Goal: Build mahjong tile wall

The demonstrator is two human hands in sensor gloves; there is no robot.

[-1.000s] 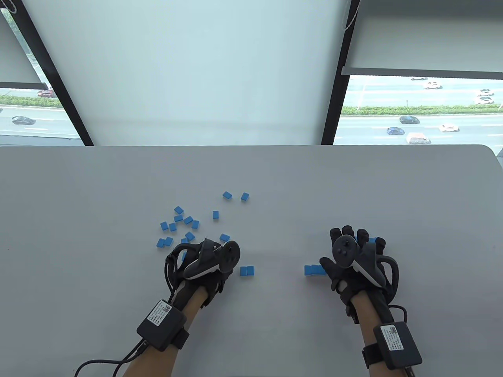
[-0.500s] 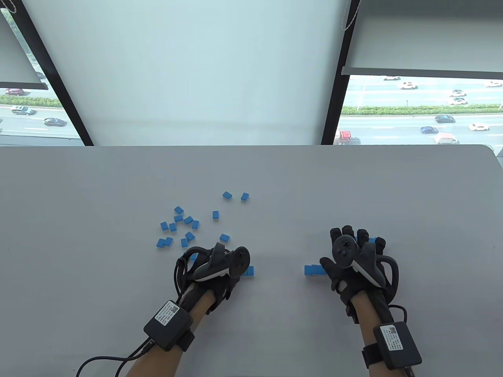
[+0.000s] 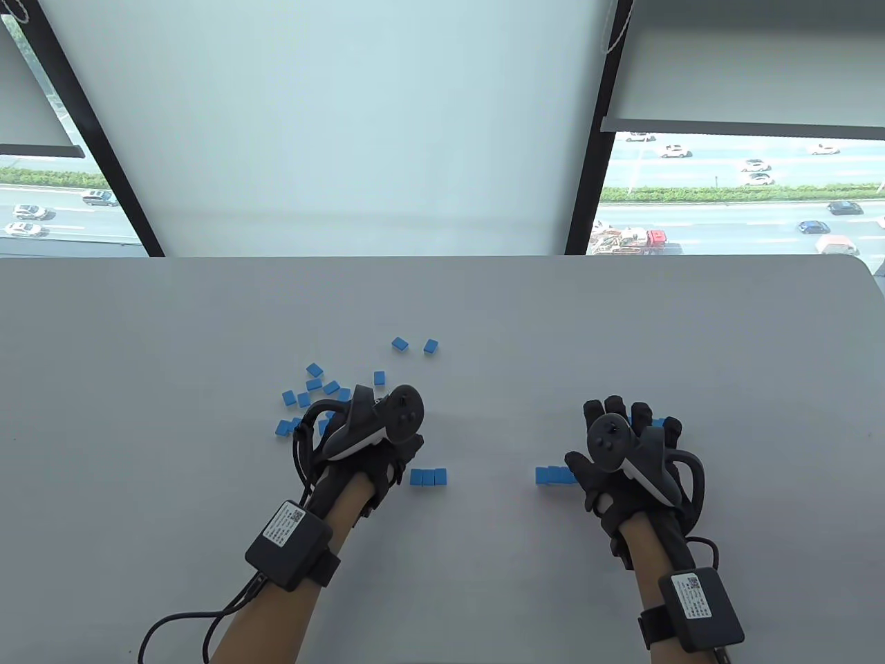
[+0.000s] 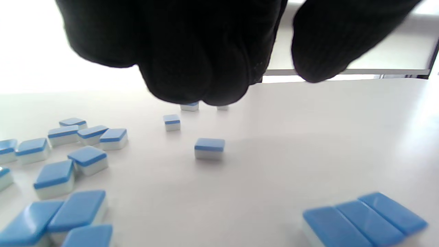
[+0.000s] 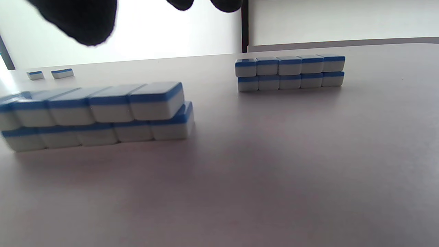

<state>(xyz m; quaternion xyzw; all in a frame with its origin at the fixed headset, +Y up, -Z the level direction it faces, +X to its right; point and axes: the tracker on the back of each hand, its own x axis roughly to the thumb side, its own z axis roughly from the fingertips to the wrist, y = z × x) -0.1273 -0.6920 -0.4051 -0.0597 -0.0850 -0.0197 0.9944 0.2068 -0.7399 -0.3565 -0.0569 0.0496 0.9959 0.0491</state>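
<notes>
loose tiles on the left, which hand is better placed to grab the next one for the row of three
Left. The left hand hovers right over the loose tiles, with the row of three just beside it. The right hand is across the table by the two-layer walls, far from the scatter.

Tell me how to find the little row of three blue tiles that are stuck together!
Start at the gloved left hand on the white table. Just to its right lies the flat row of three blue-topped tiles. Unlike the scattered loose blue tiles behind the hand, these three sit side by side, touching.
</notes>
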